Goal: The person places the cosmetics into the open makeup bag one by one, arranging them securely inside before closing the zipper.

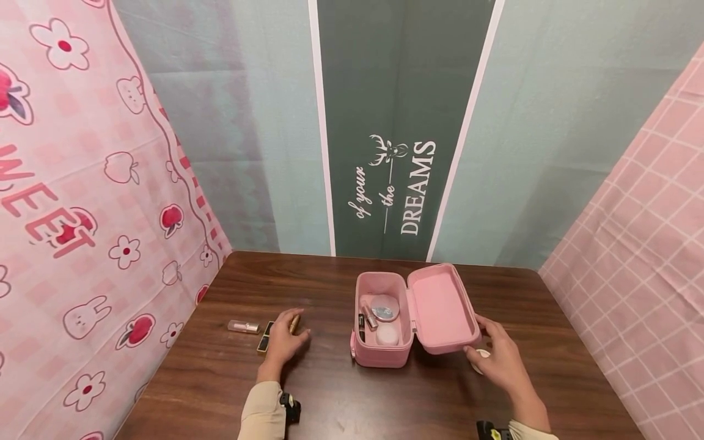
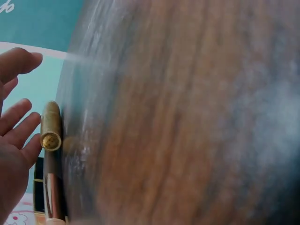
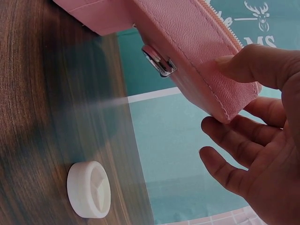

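A pink cosmetic case (image 1: 379, 357) stands on the table with its lid (image 1: 442, 305) swung out to the right. My right hand (image 1: 497, 357) grips the lid's corner, thumb on one side and fingers behind, as the right wrist view shows. Inside the case lie a round compact (image 1: 385, 307), a white round jar (image 1: 387, 334) and small tubes (image 1: 370, 318). My left hand (image 1: 283, 339) is over the table at left, fingers loosely spread beside a gold lipstick tube (image 2: 51, 125). Next to it lies a black and gold palette (image 1: 265, 337), partly covered by that hand.
A clear and silver lip gloss tube (image 1: 244, 327) lies at the table's left. A round white container (image 3: 89, 189) sits on the table below the right hand, partly hidden in the head view. Patterned cloths (image 1: 632, 244) hang around the wooden table (image 1: 352, 409).
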{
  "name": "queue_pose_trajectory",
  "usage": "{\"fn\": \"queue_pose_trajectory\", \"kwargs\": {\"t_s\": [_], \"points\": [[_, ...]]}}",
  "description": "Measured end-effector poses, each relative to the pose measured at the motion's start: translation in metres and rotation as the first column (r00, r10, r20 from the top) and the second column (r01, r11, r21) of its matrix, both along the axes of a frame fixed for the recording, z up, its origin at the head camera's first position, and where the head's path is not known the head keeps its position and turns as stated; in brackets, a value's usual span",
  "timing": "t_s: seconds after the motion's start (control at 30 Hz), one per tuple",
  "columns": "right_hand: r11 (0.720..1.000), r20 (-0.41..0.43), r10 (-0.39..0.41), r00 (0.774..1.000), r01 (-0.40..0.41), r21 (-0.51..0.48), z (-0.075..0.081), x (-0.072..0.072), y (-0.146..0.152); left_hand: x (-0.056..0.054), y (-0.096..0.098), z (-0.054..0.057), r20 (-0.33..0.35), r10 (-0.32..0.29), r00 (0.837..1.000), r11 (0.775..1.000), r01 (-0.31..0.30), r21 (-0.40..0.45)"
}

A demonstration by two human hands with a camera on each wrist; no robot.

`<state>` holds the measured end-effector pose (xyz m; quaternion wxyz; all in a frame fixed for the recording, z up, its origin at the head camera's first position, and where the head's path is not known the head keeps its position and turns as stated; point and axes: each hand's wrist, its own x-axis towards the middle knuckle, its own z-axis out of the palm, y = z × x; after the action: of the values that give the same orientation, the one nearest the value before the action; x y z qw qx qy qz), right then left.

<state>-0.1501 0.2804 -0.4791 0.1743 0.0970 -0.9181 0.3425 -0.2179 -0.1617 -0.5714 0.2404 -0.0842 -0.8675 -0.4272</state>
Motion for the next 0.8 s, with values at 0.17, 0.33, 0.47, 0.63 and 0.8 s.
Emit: {"fn": "queue_pose_trajectory", "kwargs": {"t_s": [0.17,0.33,0.47,0.63,0.8], "points": [[1.0,0.003,-0.001,1.0,0.001,0.0,-0.0002,0.0003,0.0003,-0.0006,-0.001,-0.0012,0.018,0.035,0.999,0.999,-0.035,0.025],[1.0,0.02,-0.004,1.0,0.004,-0.002,0.0,0.0008,-0.0001,-0.0015,0.0001,-0.0021,0.006,0.039,0.999,0.999,-0.04,0.017],[1.0,0.023,-0.003,1.0,0.003,-0.003,-0.0001,0.0013,-0.0002,-0.0042,0.0018,-0.0024,0.025,0.042,0.999,0.999,-0.042,-0.001],[1.0,0.015,0.001,1.0,-0.001,-0.002,-0.0003,0.0012,0.0,-0.0069,0.0049,-0.0009,0.065,0.061,0.996,0.998,-0.06,-0.016],[1.0,0.014,0.002,1.0,-0.002,-0.003,-0.0005,0.0008,0.0001,-0.0077,0.0069,-0.0024,0.08,0.081,0.993,0.996,-0.077,-0.054]]}}
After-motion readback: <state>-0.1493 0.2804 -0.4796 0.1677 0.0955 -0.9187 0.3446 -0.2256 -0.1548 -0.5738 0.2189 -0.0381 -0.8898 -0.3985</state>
